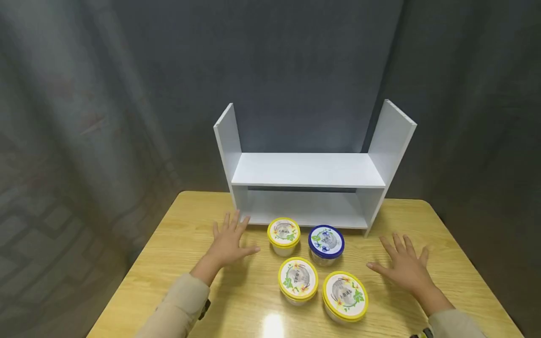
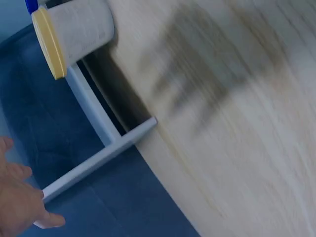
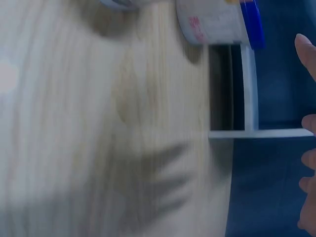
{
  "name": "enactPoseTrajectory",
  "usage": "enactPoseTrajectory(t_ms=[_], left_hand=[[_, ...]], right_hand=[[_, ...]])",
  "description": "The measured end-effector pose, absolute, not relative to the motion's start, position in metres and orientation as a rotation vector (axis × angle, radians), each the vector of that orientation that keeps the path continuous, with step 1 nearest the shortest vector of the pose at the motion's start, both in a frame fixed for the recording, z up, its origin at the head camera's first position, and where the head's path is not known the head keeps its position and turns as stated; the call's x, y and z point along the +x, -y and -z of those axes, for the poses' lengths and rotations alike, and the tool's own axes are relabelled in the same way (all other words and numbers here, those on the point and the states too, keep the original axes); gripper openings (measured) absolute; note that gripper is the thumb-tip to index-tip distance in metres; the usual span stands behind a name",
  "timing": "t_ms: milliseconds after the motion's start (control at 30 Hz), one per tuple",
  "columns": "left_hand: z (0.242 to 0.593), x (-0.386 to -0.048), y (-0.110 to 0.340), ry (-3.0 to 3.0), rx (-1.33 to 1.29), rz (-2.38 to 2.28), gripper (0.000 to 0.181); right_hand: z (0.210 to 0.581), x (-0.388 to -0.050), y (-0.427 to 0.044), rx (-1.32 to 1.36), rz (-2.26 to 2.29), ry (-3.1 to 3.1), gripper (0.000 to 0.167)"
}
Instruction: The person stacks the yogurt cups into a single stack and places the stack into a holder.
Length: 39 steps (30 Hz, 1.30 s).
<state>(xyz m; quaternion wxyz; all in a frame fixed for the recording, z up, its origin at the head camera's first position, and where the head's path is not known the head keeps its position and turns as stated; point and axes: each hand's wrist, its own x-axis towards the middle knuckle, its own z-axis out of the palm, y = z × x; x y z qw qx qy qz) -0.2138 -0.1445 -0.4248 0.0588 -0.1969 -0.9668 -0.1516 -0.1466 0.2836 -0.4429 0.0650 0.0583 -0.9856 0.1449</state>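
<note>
My left hand (image 1: 228, 245) is spread over the table, left of the tubs and holding nothing. On the other side my right hand (image 1: 406, 268) also has its fingers apart, with nothing in it. Between them stand several lidded tubs: a yellow-lidded tub (image 1: 284, 233) at the back left, a blue-lidded tub (image 1: 326, 242) beside it, another yellow-lidded tub (image 1: 298, 279) in front, and a larger-looking yellow-lidded tub (image 1: 345, 295) at the front right. Printed lids face up. In the right wrist view, fingertips (image 3: 308, 54) show at the right edge, apart from the blue-lidded tub (image 3: 212, 22).
A white two-level shelf (image 1: 308, 170) with upright side panels stands behind the tubs, at the back of the wooden table (image 1: 236, 305). Dark grey curtains (image 1: 296, 70) hang behind and on both sides.
</note>
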Motion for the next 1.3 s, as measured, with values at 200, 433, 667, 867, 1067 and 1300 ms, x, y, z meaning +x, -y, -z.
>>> enactPoseTrajectory(t_ms=[200,433,667,867,1067,1300], left_hand=[[0.433,-0.207,0.136,2.959,-0.704,0.529,0.089],[0.440,-0.205,0.124,2.894,-0.854,0.639,0.089],[0.443,-0.195,0.110,2.909,-0.967,0.679,0.092],[0.444,-0.187,0.099,2.860,-1.082,0.695,0.095],[0.448,-0.180,0.090,2.852,-1.122,0.791,0.094],[0.455,-0.174,0.081,2.847,-1.144,0.898,0.098]], right_hand=[[0.453,-0.137,-0.269,0.258,-0.540,2.957,0.084],[0.464,-0.128,-0.256,0.369,-0.714,2.891,0.083],[0.472,-0.118,-0.248,0.448,-0.830,2.817,0.081],[0.478,-0.112,-0.244,0.475,-0.901,2.779,0.080],[0.487,-0.108,-0.239,0.504,-0.975,2.733,0.081],[0.492,-0.098,-0.230,0.474,-1.070,2.767,0.089]])
